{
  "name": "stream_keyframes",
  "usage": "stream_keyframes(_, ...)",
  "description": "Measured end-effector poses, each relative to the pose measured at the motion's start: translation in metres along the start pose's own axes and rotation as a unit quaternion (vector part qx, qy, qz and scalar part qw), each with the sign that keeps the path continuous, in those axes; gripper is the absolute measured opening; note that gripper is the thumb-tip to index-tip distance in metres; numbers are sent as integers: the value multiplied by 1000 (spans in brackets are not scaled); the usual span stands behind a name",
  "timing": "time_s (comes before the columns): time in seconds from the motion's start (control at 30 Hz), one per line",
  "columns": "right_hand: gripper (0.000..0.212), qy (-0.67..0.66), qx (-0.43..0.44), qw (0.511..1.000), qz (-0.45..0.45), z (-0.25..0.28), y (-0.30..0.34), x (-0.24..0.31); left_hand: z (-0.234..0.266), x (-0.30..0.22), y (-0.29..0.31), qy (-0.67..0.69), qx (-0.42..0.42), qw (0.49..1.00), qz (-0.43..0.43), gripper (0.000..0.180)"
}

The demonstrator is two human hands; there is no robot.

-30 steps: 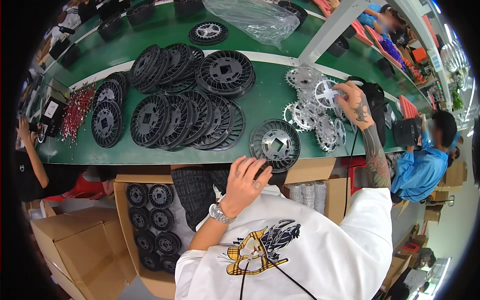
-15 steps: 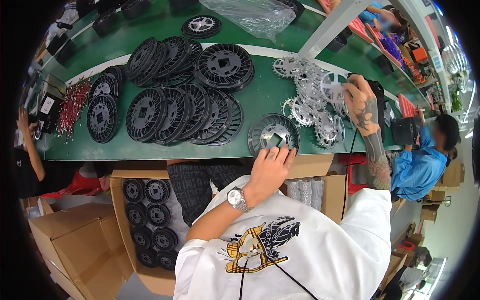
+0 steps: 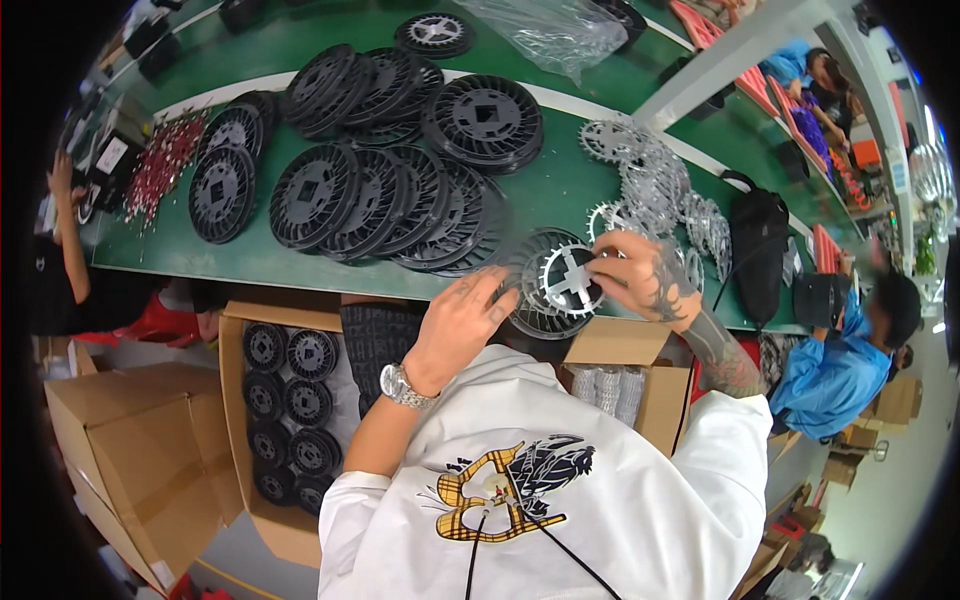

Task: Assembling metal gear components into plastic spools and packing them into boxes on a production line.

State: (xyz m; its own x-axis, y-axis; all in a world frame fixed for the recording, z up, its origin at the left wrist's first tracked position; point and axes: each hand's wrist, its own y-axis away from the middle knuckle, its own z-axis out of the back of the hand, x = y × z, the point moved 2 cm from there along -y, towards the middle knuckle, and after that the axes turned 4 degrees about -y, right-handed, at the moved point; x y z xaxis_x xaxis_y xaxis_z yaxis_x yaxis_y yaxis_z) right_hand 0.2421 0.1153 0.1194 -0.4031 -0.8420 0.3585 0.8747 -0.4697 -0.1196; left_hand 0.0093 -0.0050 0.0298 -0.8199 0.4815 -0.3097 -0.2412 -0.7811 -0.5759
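In my right hand (image 3: pixel 645 280), thumb and fingers pinch a silver toothed ring (image 3: pixel 570 275) with a cross-shaped centre. The ring is over a round black finned disc (image 3: pixel 548 326) at the table's front edge and hides much of it. My left hand (image 3: pixel 465 325), with a watch on its wrist, is beside that disc's left edge. Its fingers are apart and I see nothing held in them. To its upper left, several black finned discs (image 3: pixel 315 195) lean in an overlapping row. More silver toothed rings (image 3: pixel 650 180) are heaped beyond my right hand.
Black discs are stacked farther back (image 3: pixel 483 120). A pile of small red and silver pieces (image 3: pixel 165 165) lies at left. A black bag (image 3: pixel 758 245) stands at right. Below the table, an open carton (image 3: pixel 235 400) holds black discs. A co-worker in blue (image 3: pixel 825 365) sits at right.
My right hand has brought the toothed ring left and nearer, from the heap to over the black disc. My left hand has moved left, off the disc. The whole view has shifted slightly.
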Motion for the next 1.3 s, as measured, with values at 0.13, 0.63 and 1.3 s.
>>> stream_keyframes(0.13, 20, -50, 14, 998, -19, -10, -7, 4, -2, -2, 12, 5, -47, 999, 15, 33)
stream_keyframes(0.63, 21, -63, 31, 997, -32, -28, -8, 5, -2, -11, 19, 93, -42, 993, 50, 48)
stream_keyframes(1.3, 22, -146, -4, 984, -100, -39, -1, -10, -15, -9, 26, 83, -74, 992, 55, 53)
